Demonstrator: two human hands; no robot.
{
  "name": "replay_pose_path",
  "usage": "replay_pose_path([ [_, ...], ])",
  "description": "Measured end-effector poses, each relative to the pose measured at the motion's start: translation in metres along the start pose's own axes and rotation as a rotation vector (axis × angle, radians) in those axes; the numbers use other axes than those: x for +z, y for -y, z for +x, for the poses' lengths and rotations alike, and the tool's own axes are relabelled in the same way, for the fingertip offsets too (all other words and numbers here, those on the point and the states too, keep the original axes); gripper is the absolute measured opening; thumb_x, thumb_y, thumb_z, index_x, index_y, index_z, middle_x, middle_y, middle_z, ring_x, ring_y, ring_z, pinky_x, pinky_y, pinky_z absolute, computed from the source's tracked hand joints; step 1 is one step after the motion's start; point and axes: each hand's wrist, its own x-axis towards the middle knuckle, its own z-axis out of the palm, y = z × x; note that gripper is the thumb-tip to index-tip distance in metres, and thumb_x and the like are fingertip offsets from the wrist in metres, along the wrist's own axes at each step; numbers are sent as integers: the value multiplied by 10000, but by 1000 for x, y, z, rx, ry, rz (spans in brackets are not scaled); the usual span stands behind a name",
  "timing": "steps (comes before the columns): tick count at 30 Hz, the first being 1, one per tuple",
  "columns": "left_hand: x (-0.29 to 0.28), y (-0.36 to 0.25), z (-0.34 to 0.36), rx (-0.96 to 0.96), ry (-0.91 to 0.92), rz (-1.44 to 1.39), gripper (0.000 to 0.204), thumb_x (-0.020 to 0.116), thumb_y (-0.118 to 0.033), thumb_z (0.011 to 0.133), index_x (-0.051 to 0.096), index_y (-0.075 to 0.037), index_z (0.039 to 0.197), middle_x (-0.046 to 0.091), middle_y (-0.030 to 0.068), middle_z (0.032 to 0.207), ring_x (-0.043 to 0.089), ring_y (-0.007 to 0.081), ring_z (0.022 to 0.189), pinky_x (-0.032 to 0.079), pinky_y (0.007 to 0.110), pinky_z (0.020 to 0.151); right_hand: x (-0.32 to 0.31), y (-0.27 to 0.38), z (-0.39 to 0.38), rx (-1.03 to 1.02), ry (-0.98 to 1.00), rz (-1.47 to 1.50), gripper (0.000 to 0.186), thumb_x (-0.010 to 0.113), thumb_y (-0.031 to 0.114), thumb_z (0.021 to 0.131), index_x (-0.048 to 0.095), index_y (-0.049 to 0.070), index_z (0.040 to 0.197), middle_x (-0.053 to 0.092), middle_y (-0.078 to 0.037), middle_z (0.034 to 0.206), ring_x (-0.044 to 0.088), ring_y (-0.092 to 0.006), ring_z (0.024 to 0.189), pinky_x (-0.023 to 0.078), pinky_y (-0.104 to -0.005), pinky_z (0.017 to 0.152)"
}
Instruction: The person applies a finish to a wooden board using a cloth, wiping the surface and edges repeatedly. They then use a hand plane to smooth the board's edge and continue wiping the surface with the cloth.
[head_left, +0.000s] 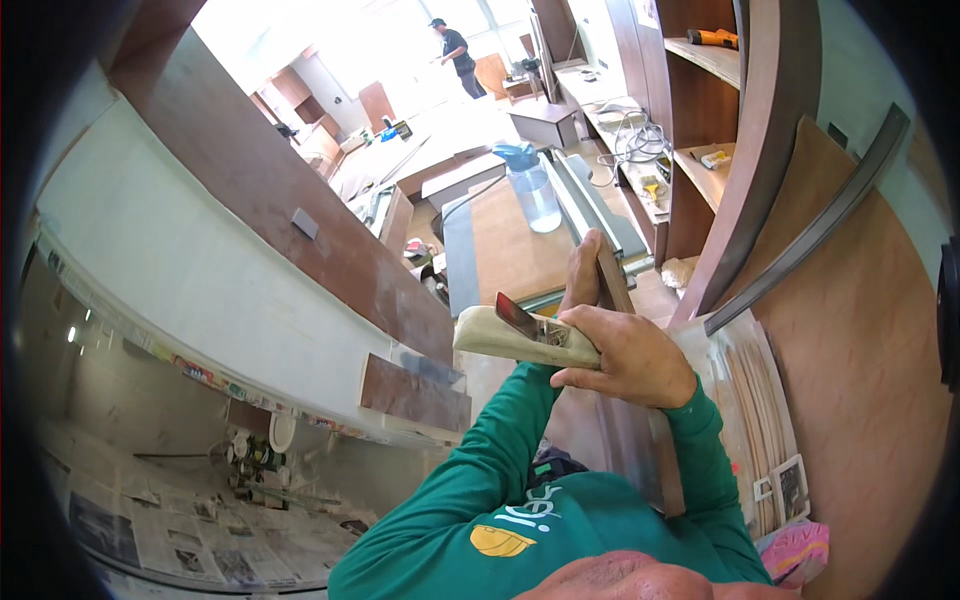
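Observation:
A pale wooden hand plane point(490, 335) with a dark red-topped blade is in my right hand point(640, 358), whose fingers and thumb wrap its right end. Just beyond it, my left hand point(583, 272) grips the far part of a long brown wooden board point(614, 278). The board runs back toward my body, between my forearms. The plane crosses in front of my left wrist and hides part of it. I cannot tell whether the plane touches the board.
A blue-lidded water bottle point(530, 190) stands on a table saw point(480, 250) ahead. Shelving point(700, 170) with coiled cable point(635, 135) is at right. A long white panel point(230, 230) lies left. Thin wood strips point(750, 420) lean at right. Another person point(460, 60) stands far off.

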Motion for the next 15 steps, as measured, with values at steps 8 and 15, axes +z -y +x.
replay_pose_path([
  [8, -2, 0, 2, -2, 1, 6, 505, 601, -623, 1006, 587, -119, 1026, 575, 35, 829, 581, 176, 638, 562, 371, 571, 0, -2, -1, -27, -8, -5, 673, 849, 487, 869, 597, 40, 1305, 714, -224, 1124, 707, -433, 1042, 560, -510, 878],
  [15, -2, -1, 3, 48, 3, 37, 497, 583, -614, 1021, 583, -117, 1017, 569, 32, 816, 583, 172, 636, 563, 372, 560, 1, 0, 0, -33, -11, 8, 679, 863, 465, 861, 597, 28, 1308, 711, -227, 1125, 700, -435, 1043, 555, -501, 884],
])
